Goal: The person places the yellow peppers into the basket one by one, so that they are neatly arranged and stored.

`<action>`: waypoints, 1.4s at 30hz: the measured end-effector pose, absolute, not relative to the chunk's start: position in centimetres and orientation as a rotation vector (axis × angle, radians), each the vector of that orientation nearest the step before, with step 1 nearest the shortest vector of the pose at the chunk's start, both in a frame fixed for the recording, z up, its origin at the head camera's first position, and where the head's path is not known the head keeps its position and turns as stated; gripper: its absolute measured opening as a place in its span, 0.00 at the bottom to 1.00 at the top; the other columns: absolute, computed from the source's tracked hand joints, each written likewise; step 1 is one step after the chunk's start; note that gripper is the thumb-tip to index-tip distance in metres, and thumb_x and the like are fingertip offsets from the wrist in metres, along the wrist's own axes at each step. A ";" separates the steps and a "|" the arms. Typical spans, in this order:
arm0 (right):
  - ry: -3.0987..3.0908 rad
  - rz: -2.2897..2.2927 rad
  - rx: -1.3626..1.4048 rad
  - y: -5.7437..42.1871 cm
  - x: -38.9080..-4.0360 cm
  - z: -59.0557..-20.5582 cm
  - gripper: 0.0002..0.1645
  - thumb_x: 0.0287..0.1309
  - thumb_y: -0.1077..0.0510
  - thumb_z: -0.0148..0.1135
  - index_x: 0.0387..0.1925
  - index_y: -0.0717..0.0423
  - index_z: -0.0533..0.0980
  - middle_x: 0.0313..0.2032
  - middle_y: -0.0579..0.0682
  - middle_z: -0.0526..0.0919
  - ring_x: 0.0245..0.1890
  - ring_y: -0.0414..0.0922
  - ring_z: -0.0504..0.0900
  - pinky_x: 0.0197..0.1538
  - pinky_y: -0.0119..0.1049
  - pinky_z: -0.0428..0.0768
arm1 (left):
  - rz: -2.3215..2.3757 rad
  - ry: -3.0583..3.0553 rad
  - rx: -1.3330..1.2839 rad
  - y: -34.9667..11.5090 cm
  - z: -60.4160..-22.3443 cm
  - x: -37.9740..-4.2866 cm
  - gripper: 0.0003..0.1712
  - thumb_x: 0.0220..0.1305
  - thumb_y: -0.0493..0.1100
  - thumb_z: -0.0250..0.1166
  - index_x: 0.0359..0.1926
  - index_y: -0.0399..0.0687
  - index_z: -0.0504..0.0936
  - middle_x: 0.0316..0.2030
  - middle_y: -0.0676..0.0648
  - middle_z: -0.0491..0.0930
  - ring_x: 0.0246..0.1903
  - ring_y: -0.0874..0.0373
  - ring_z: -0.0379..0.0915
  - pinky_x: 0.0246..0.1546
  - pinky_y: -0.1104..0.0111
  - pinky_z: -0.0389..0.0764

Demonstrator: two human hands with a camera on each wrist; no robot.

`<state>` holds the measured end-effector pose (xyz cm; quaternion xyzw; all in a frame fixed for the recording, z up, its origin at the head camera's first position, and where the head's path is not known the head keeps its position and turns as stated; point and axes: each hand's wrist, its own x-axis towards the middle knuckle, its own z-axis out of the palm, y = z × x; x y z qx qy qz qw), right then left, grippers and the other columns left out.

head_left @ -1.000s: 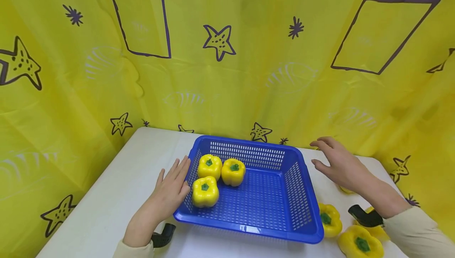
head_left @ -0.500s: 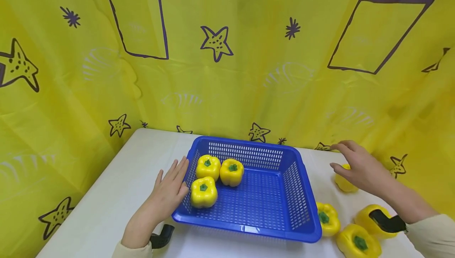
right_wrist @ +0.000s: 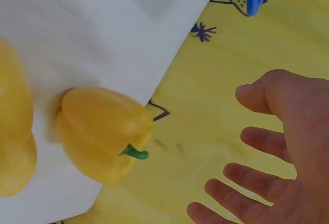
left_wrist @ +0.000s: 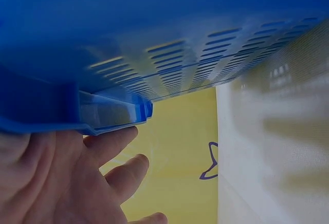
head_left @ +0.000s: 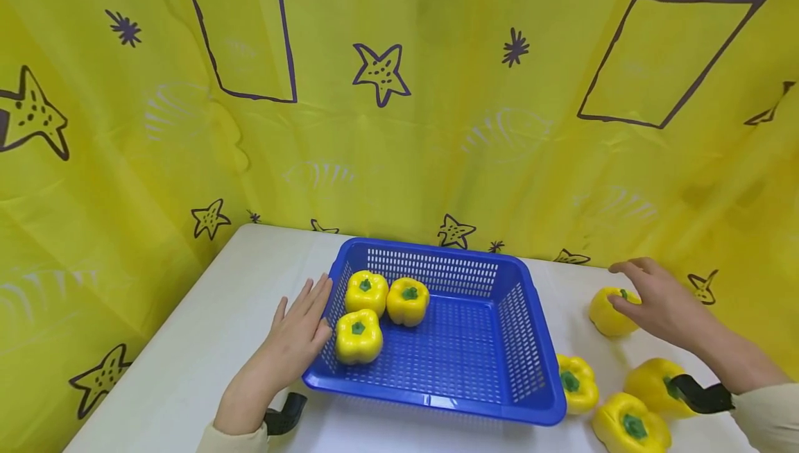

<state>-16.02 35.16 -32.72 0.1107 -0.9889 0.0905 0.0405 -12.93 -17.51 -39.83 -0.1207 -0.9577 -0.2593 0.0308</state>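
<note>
My left hand [head_left: 288,342] rests with straight fingers on the left rim of a blue plastic basket [head_left: 437,406]. In the left wrist view its fingers [left_wrist: 121,144] reach along under the rim. Three yellow bell peppers with green stems sit at the basket's left end, one of them a front pepper [head_left: 358,336]. Over the right side of the table hovers my right hand [head_left: 671,307], fingers spread and holding nothing. It overlaps a yellow bell pepper [head_left: 608,314] at the back right; the right wrist view shows this bell pepper [right_wrist: 103,131] apart from the fingers.
More yellow peppers lie right of the basket: one pepper [head_left: 577,383] against its wall, a front pepper [head_left: 630,425] and another pepper [head_left: 655,387] beside it. The white table [head_left: 250,286] ends at a yellow curtain [head_left: 437,148] with starfish drawings.
My right hand has moved right, away from the basket, to the back-right pepper, which now shows more fully. The left hand and the peppers in the basket have stayed put.
</note>
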 end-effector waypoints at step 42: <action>-3.285 0.357 0.238 38.3 -19.8 -37.2 0.40 0.54 0.55 0.68 0.59 0.78 0.64 0.50 0.83 0.68 0.47 0.72 0.72 0.51 0.68 0.73 | -0.792 -2.962 -0.380 -17.6 -39.9 -13.0 0.38 0.69 0.42 0.48 0.78 0.42 0.50 0.78 0.43 0.49 0.78 0.40 0.41 0.72 0.33 0.38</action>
